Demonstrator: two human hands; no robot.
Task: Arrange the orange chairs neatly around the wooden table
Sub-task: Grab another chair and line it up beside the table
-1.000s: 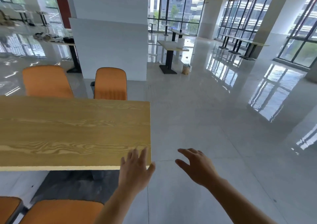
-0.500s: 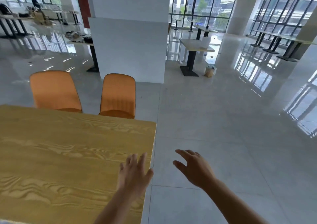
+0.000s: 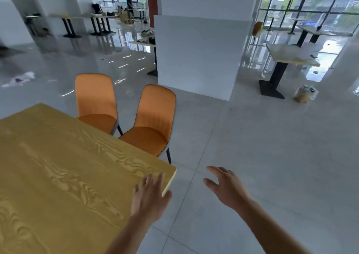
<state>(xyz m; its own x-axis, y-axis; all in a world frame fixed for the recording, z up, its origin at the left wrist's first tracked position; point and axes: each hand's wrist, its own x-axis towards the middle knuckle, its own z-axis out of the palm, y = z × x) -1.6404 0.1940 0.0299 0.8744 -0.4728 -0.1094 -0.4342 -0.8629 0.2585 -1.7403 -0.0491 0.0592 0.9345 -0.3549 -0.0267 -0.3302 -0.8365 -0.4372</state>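
The wooden table (image 3: 58,176) fills the lower left, its near right corner pointing at me. Two orange chairs stand side by side along its far edge: the left chair (image 3: 95,98) and the right chair (image 3: 155,117), seats partly tucked under the top. My left hand (image 3: 149,195) hovers over the table's corner, fingers spread and holding nothing. To its right, over the bare floor, my right hand (image 3: 227,187) is open too, with fingers apart.
A wide white pillar (image 3: 196,53) rises behind the chairs. A pedestal table (image 3: 289,57) with a bag (image 3: 305,94) beside its base stands at the right. More tables and a person (image 3: 129,2) are far back left. Litter (image 3: 19,78) lies on the glossy tiled floor at the left.
The view has swung left and moved round the table's corner; the two far chairs now appear closer and more from the side. Both hands stay open, roughly in the same pose.
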